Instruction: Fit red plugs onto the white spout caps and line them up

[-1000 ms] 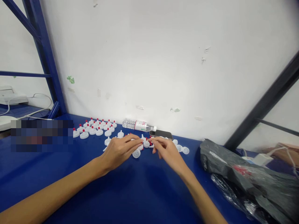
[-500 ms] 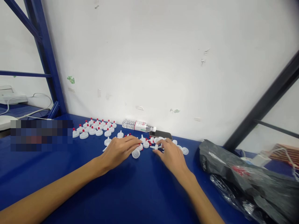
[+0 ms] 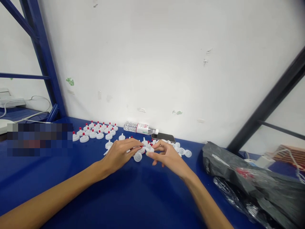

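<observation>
My right hand (image 3: 166, 156) pinches a white spout cap (image 3: 150, 149) between thumb and fingers, its spout towards my left hand. My left hand (image 3: 122, 151) is closed, fingertips together on a small red tip cap (image 3: 142, 146), partly hidden by the fingers. The two hands nearly meet over a pile of loose white caps and red tips. Just below the left fingertips, one white cap (image 3: 137, 156) lies with its round inside showing. More white caps (image 3: 188, 153) lie behind and right of my right hand.
Several white caps with red tips (image 3: 84, 137) stand grouped at the back left of the blue table (image 3: 143, 197). A clear water bottle (image 3: 142, 128) lies along the wall beside a dark phone (image 3: 163, 137). Grey plastic bags (image 3: 247, 181) cover the right side.
My right hand has lifted a white spout cap from the pile and brought it left, close to my left fingertips. My left hand has hardly moved.
</observation>
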Action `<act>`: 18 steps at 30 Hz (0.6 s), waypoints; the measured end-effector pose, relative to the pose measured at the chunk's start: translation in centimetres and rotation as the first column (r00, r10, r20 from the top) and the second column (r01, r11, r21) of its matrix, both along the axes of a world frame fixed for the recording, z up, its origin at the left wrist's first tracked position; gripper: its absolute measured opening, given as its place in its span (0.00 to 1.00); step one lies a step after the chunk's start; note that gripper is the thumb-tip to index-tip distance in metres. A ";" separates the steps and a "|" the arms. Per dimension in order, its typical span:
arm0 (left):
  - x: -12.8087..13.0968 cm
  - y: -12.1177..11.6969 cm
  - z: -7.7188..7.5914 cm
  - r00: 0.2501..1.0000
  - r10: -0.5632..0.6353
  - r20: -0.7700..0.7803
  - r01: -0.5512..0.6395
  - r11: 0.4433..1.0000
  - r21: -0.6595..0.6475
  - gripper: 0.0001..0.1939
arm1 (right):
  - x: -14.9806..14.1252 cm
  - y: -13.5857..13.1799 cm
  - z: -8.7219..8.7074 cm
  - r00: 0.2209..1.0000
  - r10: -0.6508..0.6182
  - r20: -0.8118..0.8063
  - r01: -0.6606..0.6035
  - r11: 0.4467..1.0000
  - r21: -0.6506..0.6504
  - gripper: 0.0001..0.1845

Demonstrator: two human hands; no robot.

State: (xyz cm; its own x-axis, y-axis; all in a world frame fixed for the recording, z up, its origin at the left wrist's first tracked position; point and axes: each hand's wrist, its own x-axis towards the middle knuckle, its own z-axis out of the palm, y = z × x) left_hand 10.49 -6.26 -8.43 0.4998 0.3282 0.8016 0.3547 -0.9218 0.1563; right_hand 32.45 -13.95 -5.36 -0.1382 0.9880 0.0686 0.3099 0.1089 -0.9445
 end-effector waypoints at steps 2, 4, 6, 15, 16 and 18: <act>0.1 -0.1 0.0 0.999 -0.043 -0.023 0.043 0.999 -0.001 0.08 | -0.1 0.0 -0.1 1.000 0.002 -0.007 -0.002 1.000 -0.003 0.22; 0.1 -0.1 0.0 0.997 -0.070 -0.045 0.070 0.998 0.002 0.09 | -0.1 0.1 -0.2 1.000 0.004 -0.006 -0.004 1.000 -0.002 0.23; 0.0 -0.2 0.0 0.994 -0.087 -0.068 0.088 0.996 0.010 0.10 | -0.2 0.1 -0.2 1.000 0.009 -0.003 -0.009 1.000 0.003 0.22; 0.2 -1.2 1.1 0.990 -0.133 -0.044 0.118 0.962 -0.245 0.10 | -0.2 -0.3 0.3 0.998 0.054 -0.027 -0.054 0.999 0.005 0.20; 0.2 -1.2 1.3 0.991 -0.122 -0.052 0.104 0.958 -0.267 0.10 | -0.2 -0.3 0.3 0.998 0.053 -0.028 -0.053 0.999 0.010 0.20; 0.1 -1.1 1.7 0.994 -0.085 -0.073 0.062 0.960 -0.273 0.10 | -0.2 -0.1 0.2 0.999 0.023 -0.041 -0.022 1.000 0.019 0.22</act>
State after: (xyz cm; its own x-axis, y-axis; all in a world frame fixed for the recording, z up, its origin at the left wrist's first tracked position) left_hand 10.62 -7.33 -6.74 0.5920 0.4864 0.6426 0.3097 -0.8734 0.3757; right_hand 32.27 -14.07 -5.13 -0.1574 0.9831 0.0931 0.2675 0.1332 -0.9543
